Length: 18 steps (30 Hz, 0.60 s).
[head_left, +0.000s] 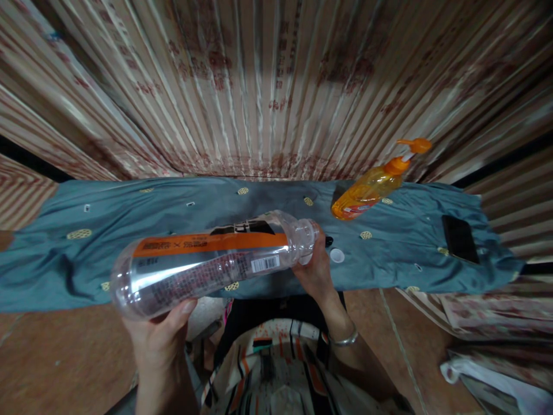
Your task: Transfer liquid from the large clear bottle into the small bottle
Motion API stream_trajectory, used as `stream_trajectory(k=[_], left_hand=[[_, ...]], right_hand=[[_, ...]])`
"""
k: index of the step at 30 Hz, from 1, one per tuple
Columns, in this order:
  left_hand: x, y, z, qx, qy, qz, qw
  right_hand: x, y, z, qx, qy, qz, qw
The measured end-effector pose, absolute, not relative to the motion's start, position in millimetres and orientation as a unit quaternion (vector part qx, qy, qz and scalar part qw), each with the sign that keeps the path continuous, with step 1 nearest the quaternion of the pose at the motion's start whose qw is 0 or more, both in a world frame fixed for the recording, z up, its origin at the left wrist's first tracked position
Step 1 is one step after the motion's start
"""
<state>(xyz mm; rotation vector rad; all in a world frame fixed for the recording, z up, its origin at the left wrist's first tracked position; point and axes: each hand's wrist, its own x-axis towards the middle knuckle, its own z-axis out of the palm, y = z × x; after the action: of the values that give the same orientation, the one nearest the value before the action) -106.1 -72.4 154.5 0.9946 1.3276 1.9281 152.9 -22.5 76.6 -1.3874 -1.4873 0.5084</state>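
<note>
I hold a large clear plastic bottle (207, 262) on its side, with an orange label band and a barcode. My left hand (158, 337) cups its base from below, fingers wrapped round it. At the neck end, my right hand (315, 271) grips the bottle near its mouth; a silver bracelet sits on that wrist. The bottle looks empty and has no cap on. A small white cap (337, 255) lies on the blue-grey cloth (86, 253) just right of my right hand, beside a small black object (329, 241).
An orange pump bottle (374, 187) of liquid stands on the cloth at the back right. A black phone (460, 239) lies flat near the cloth's right end. Striped patterned boards rise behind. A white plastic bag (492, 377) is at the lower right on the brown floor.
</note>
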Motion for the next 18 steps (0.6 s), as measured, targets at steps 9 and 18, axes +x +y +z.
stream_trajectory(k=[9, 18], left_hand=[[-103.3, -70.5, 158.7, 0.372, 0.501, 0.727, 0.288], [-105.8, -70.4, 156.5, 0.383, 0.498, 0.726, 0.281]], right_hand=[[153.1, -23.0, 76.1, -0.573, -0.612, 0.207, 0.505], [151.1, -23.0, 79.7, -0.573, -0.607, 0.208, 0.509]])
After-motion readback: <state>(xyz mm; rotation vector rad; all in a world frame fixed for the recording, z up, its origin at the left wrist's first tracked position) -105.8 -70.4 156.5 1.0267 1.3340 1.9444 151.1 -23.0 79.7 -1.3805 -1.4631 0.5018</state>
